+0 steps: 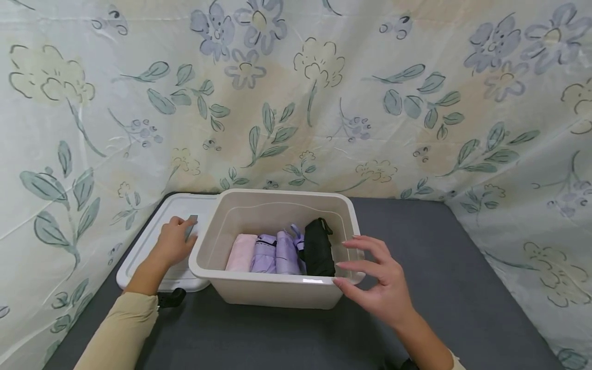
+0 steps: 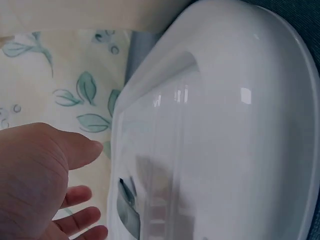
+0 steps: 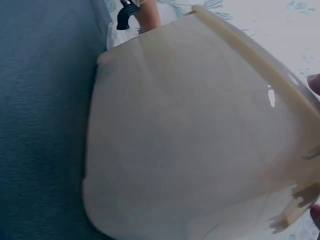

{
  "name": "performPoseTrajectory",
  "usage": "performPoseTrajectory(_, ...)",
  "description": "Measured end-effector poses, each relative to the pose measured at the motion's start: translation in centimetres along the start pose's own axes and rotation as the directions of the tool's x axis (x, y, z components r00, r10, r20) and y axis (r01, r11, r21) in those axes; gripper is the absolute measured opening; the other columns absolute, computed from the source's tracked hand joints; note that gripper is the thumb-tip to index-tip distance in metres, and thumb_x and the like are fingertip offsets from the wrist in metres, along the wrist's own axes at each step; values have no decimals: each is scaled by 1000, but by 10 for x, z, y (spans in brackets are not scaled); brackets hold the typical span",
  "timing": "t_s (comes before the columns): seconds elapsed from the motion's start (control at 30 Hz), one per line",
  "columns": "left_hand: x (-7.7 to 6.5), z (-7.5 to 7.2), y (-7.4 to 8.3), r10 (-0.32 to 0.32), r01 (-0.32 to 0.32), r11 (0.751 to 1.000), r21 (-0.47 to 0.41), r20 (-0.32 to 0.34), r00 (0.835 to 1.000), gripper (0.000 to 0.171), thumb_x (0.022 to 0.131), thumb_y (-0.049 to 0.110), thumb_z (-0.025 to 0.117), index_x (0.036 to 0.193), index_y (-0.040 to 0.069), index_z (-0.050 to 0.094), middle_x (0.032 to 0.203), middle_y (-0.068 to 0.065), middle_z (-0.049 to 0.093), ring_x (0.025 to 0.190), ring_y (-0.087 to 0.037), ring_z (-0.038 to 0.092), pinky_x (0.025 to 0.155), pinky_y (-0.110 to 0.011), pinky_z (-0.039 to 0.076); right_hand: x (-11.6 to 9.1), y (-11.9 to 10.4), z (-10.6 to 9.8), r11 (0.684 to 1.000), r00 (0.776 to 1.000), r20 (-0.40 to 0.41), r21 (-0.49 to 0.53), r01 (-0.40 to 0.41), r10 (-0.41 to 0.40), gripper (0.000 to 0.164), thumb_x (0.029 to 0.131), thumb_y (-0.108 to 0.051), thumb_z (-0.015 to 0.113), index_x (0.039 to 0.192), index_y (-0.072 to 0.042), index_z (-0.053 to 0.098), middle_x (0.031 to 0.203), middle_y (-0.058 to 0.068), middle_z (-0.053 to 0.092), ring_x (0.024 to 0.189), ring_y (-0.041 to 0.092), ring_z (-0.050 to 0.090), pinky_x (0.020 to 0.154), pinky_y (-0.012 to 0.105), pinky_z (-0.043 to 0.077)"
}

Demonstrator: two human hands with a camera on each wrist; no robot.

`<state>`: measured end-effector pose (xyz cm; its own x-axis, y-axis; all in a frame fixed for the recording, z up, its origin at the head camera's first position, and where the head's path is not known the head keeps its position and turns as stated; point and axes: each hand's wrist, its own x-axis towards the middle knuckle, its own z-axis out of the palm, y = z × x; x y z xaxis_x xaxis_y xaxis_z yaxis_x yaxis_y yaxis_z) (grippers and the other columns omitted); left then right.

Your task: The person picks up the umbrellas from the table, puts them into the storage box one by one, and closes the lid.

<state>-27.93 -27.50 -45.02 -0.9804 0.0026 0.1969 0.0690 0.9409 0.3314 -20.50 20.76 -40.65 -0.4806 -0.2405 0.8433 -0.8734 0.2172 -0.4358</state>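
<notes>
A beige plastic storage bin (image 1: 277,290) stands on the table, its floor holding a pink roll (image 1: 241,253), two lavender rolled bundles (image 1: 288,254) and a black bundle with a wrist loop (image 1: 319,249) that looks like a folded umbrella. My left hand (image 1: 173,241) hovers over the white lid (image 1: 178,275) left of the bin, beside a grey latch (image 2: 128,210); nothing shows between its thumb and fingers in the left wrist view. At the bin's front right corner, my right hand (image 1: 379,277) has its fingers spread, the thumb tip right at the rim.
The dark grey table (image 1: 407,231) extends right of the bin and in front of it. A flower-patterned cloth (image 1: 287,103) hangs behind the table and along both sides. Part of the lid lies beneath the bin's left rim in the head view.
</notes>
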Motion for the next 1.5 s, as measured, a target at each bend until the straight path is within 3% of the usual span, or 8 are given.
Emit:
performPoseTrajectory(0.3,-2,0,3,-44,43,999,21,41,998,48,97,14,64,141,-4,54,127,-36,44,108,-56,50,78,-65,47,-7,4,4,988,987,-54,30,152,-151,18,82,-25,88,91,-10,82,113,21,68,117,30,58,120,36,39)
performPoseTrajectory(0.63,1,4,-4,-49,49,999,-2,82,995,50,97,14,64,142,-3,53,125,-36,45,108,-54,50,81,-64,46,-8,-9,10,972,964,-128,4,237,-234,18,85,-18,85,91,-2,81,107,25,66,115,30,60,118,36,42)
performPoseTrajectory(1.0,4,9,-6,-83,82,997,11,92,992,50,96,16,65,141,-3,53,126,-36,46,112,-56,47,84,-65,44,-16,-11,15,958,935,-209,-49,284,-287,20,84,-17,86,87,2,80,99,27,63,112,31,62,114,34,47)
performPoseTrajectory(1.3,10,7,-9,-89,89,996,8,73,993,50,96,16,62,141,-5,53,124,-37,45,111,-57,45,85,-66,43,-19,-10,18,956,928,-230,-76,283,-293,20,85,-17,85,86,2,80,97,27,63,112,31,63,112,33,48)
performPoseTrajectory(1.5,13,6,-13,-153,153,988,7,96,984,54,95,17,62,142,-8,50,128,-39,42,117,-60,44,90,-69,44,-19,-11,19,956,925,-240,-80,283,-294,19,85,-16,85,86,2,80,97,27,64,112,31,63,112,33,49)
